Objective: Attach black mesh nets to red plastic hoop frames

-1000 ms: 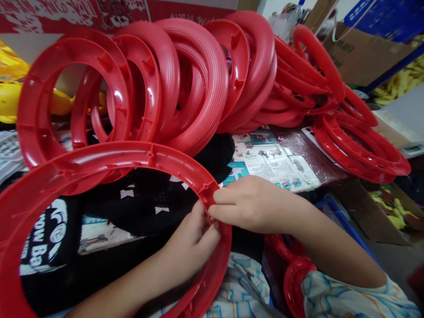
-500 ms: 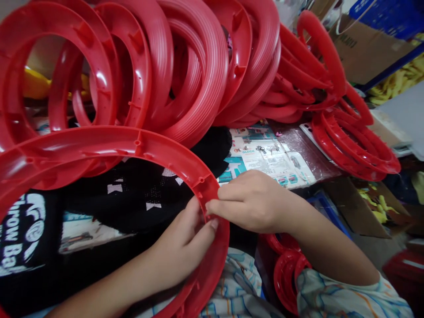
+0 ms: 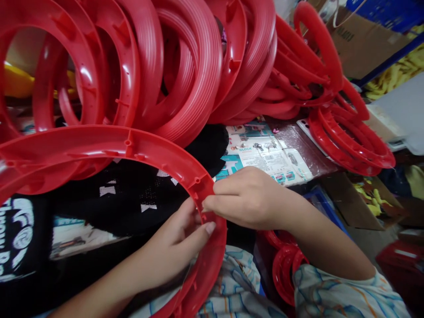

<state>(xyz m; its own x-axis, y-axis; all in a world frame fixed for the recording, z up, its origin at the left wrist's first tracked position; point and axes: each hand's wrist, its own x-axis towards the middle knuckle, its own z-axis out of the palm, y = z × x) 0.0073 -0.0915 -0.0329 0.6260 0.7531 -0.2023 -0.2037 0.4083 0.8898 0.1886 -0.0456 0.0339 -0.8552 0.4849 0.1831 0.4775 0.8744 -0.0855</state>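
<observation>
A leaning pile of red rings (image 3: 185, 66) is recorded across the upper half of the view; the rings are stood on edge and rest against one another, ribbed faces and hollow backs both shown. In front of it, one large red ring (image 3: 99, 141) is held hollow side up, low and near the person; its arc runs from the left edge to the centre and curves down over a patterned garment (image 3: 238, 287) at the bottom edge. A black mesh cloth (image 3: 139, 198) with white markings is seen through and under that ring, lying on the work surface. To the right, a flat stack of red rings (image 3: 347, 141) is laid partly on a printed sheet in clear film (image 3: 265, 154); a cardboard box (image 3: 361, 44) is noted behind it, well apart from the hands.

The right hand (image 3: 245, 198) is closed on the large red ring from the outer side; its fingertips are pinched narrowly on the rim beside a small moulded peg. The left hand (image 3: 175, 247) is closed on the same stretch of rim from inside the ring; its thumb is pressed on the hollow face and its fingers are curled at the inner edge. The two hands are nearly touching at the rim. Smaller red rings (image 3: 285, 265) are seen below the right forearm, partly hidden.
</observation>
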